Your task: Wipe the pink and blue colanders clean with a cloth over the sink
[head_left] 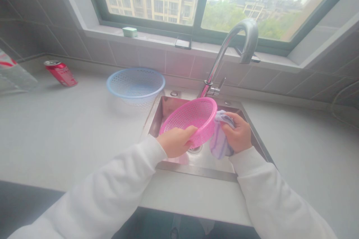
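— Start nearest the lens. What do I log first?
— Entry one: two white sleeves, reaching in over the front edge of the sink.
— Left hand?
— Entry two: left hand, above the front of the sink, fingers clamped on the near rim of the pink basket. From my desk I judge that the rim grip is what holds it tilted, with its underside free.
— Where is that basket exactly?
— In the air over the sink, touching neither basin nor counter. It is held there, I'd say, so that any drips land in the basin.
— Right hand?
— Entry three: right hand, over the right part of the sink, fingers closed round a bunched striped cloth. The cloth is pressed to the basket's right outer wall, and its loose end hangs down into the sink.
— Fixtures?
— Entry four: tap, behind the sink, spout arching over it. I see no water running.
— Remainder?
— Blue basket, upright on the counter just left of the sink's back corner.
— Red can, on its side, well left of the sink.
— Clear bag, farther left again.
— Green box, on the sill behind the sink.
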Available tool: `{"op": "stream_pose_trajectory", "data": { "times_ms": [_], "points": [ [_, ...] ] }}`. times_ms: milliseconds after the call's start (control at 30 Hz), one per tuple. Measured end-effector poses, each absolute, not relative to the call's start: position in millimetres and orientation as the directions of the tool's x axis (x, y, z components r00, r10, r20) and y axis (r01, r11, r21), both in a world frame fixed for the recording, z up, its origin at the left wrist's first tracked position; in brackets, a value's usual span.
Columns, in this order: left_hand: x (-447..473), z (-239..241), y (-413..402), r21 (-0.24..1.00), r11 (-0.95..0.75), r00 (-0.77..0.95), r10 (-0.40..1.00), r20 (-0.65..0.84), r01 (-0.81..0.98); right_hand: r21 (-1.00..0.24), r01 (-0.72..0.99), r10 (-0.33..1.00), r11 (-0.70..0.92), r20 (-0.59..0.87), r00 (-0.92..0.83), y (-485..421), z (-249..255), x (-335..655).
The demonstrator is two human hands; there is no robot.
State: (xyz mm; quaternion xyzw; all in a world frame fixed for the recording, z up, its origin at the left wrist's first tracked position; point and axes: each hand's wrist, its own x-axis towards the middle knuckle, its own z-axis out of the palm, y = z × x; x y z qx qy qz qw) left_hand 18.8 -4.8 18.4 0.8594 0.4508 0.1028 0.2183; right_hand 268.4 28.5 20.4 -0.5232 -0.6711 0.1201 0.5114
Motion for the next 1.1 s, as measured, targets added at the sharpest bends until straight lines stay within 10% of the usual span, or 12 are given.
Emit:
{"op": "stream_pose_trajectory", "data": {
  "times_ms": [633,833,1100],
  "points": [
    [20.7,27.8,4.2,0.443,-0.314,0.305,0.948,0.094,0.840,-0.630,0.615,0.820,0.475,0.570,-0.049,27.1,16.2,258.3],
    [18.9,22.9,7.9,0.438,-0.311,0.301,0.949,0.096,0.843,-0.454,0.555,0.709,0.697,0.556,-0.434,15.3,13.9,242.1],
    [26.2,30.6,-1.1,0.510,-0.330,0.328,0.940,0.097,0.794,-0.590,0.686,0.806,0.426,0.591,0.007,25.6,19.1,253.7]
  ]
}}
